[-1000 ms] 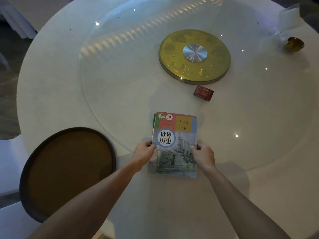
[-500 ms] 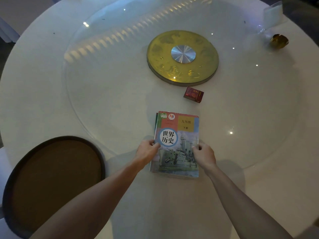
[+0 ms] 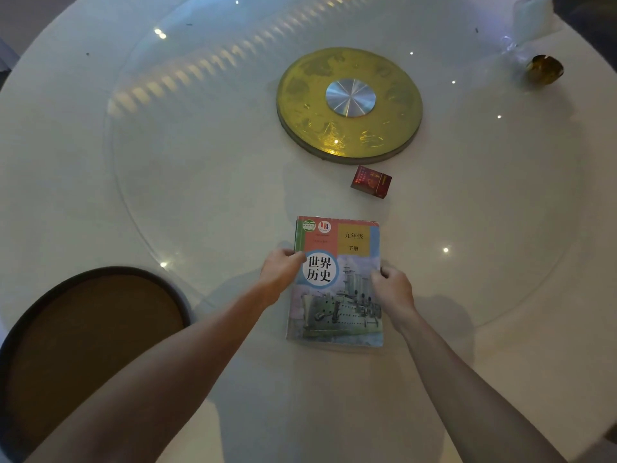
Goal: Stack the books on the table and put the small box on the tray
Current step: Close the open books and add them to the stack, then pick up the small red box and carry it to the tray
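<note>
Over the last second almost nothing about the grip has changed: my left hand (image 3: pixel 282 270) still presses the left edge of the books (image 3: pixel 337 282) and my right hand (image 3: pixel 392 289) the right edge, fingers curled and clamped on the stack from both sides. What moved is my view, which has drifted so the tray (image 3: pixel 30 315) now sits further out at the near-left edge of the surface (image 3: pixel 167 195). The stack itself lies flat at the near side of the surface, straddling the rim of the glass turntable (image 3: pixel 140 208). A sliver of green cover peeks out along the top book's left edge, so I judge the books are stacked but not perfectly squared; I read this as the final straightening.

The small box (image 3: pixel 371 181) lies untouched just beyond the far-right corner of the books, close to the near rim of the gold disc (image 3: pixel 349 105), and well apart from the tray. That half of the job is not yet begun. My next move, I think, is letting go and reaching forward for the box.
</note>
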`<state>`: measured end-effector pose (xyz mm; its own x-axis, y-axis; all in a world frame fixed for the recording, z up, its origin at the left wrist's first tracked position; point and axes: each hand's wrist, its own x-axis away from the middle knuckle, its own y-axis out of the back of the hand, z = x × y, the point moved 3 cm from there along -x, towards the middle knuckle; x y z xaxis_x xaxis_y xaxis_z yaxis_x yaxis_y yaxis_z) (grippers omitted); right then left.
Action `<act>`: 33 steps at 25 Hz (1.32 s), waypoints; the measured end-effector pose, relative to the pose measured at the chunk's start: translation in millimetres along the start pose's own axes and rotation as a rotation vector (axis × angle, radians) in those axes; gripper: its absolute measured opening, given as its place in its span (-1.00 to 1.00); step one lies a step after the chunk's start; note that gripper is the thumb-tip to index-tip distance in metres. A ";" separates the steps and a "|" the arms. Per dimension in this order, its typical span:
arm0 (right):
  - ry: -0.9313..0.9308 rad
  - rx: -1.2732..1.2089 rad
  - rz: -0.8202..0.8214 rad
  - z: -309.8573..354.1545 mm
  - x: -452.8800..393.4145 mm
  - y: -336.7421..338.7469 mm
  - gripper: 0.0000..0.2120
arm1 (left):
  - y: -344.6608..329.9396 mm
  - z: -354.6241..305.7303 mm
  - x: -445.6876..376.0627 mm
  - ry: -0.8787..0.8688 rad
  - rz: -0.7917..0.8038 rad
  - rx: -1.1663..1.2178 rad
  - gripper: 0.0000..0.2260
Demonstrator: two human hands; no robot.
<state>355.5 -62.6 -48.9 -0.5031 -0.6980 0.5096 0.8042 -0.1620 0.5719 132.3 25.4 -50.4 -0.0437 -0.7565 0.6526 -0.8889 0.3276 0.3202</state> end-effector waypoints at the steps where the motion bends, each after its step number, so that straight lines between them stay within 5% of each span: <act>1: 0.000 -0.009 0.000 3.1 -2.9 -0.9 -0.74 | -0.7 -1.5 -2.8 0.031 0.007 0.036 -0.88; 12: -0.004 -0.106 0.115 -1.1 -7.7 5.2 -0.76 | 5.7 12.6 -0.4 0.045 0.048 0.240 -0.86; 18: -0.147 -0.006 0.031 -35.3 28.3 12.8 -0.69 | 0.1 53.9 37.4 0.094 -0.031 0.052 -0.78; 29: -0.049 0.194 0.062 -36.9 52.4 7.3 -0.59 | -1.0 59.7 40.9 0.047 -0.057 -0.082 -0.80; 33: -0.081 0.231 0.093 -17.1 24.5 31.0 -0.66 | 8.2 22.1 26.8 0.024 -0.068 -0.303 -0.39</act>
<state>373.5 -96.6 -29.7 -0.4611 -0.6430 0.6115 0.7596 0.0702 0.6466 113.7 -4.6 -45.5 0.0249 -0.7701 0.6374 -0.7126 0.4335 0.5516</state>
